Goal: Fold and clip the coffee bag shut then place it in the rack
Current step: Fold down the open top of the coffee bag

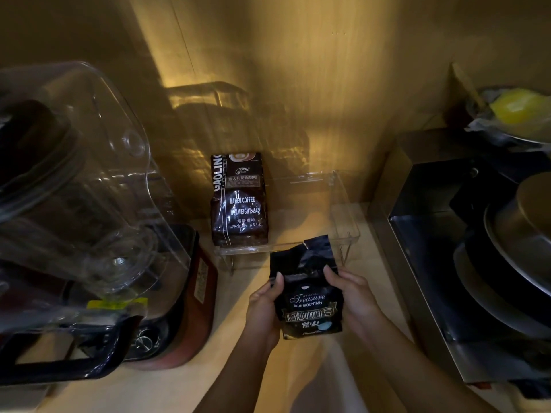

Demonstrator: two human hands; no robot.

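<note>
A small black coffee bag (pixel 308 296) printed "Treasure Blue Mountain" is held upright above the counter, its torn top standing open and unfolded. My left hand (pixel 264 308) grips its left edge with the thumb on the front. My right hand (pixel 353 296) holds the right edge the same way. Just behind the bag stands a clear acrylic rack (pixel 343 216) with thin legs. A larger dark brown coffee bag (pixel 238 201) stands in the rack's left part. No clip is visible.
A blender with a clear cover (pixel 74 180) on a red base (pixel 190 317) fills the left. A steel machine (pixel 441 263) with stacked metal pans (pixel 515 245) sits on the right. A wood-panel wall (pixel 298 70) closes the back. A bowl with a yellow object (pixel 518 108) is far right.
</note>
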